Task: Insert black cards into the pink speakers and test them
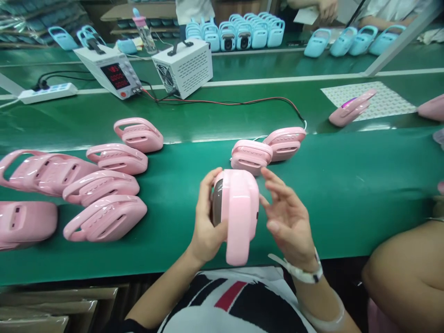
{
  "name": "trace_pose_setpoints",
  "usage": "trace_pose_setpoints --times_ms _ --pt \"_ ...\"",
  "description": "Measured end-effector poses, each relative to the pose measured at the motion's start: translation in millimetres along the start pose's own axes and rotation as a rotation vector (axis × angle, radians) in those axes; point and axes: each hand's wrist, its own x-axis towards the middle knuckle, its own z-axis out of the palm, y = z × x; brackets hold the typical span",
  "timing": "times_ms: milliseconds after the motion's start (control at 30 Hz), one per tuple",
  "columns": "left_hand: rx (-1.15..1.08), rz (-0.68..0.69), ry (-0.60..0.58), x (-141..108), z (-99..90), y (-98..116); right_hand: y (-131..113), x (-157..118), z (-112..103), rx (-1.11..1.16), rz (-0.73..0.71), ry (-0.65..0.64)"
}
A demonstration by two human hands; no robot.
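So nearest the camera there's the pink device (239, 203), up in the air over the near edge of the green counter (347, 194). Left hand (208, 219) has it gripped round the side, thumb near the handle. Right hand (287, 217) is loosely spread with nothing in it, fingertips just beside the casing (can't tell if any of them actually touch). Long axis runs roughly toward and away from the wearer, handle loop pointing back at the body, dark front panel facing left. It's glossy pale pink with rounded corners, that panel looks smoky grey-brown, and there's a small dark opening on the opposite side.

Just beyond it sit two more pink units (251, 155), side by side, and off to the left there's a cluster of pink units (107, 217) with their handles mostly leaning left. Red and black wires (222, 102) run from a white power supply (111, 74) with red digits over to the farther unit of the pair. Next to that supply is a white vented box (187, 67). Way at the back, rows of light blue units (239, 34) and a co-worker's hand (328, 9)
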Motion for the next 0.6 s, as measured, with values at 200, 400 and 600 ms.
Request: trace_pose_setpoints --times_ms 200,400,600 --pt "0.3 0.448 0.154 7 -6.7 -2 -5 -5 21 -0.256 0.096 0.154" --pt "0.233 0.301 0.155 6 -16.8 -2 -1 0 7 -0.356 0.136 0.173" --pt "-0.279 -0.142 0.161 9 -35.8 -4 11 -17 -70 -0.761 0.107 0.652"
